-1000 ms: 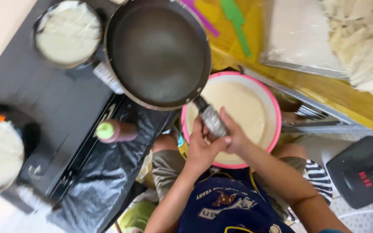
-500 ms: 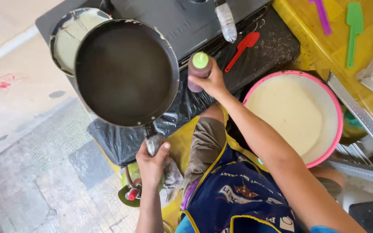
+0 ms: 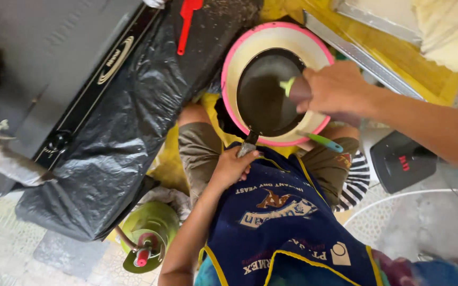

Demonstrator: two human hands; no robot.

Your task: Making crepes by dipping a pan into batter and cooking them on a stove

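Two hands share the work: the pan (image 3: 265,95) sits over the pink bowl (image 3: 230,79), handle running near toward the left hand (image 3: 232,167), clenched round it. The right hand (image 3: 331,89), far-right of that grip, clasps a bottle (image 3: 297,90) tilted over the pan.

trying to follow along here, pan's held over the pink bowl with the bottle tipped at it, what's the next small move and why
Probably a light squeeze of the bottle. The right hand holds it tipped, green cap down, over the dark pan, whose surface looks bare. The left hand grips the handle, keeping the pan above the pink-rimmed bowl of batter.
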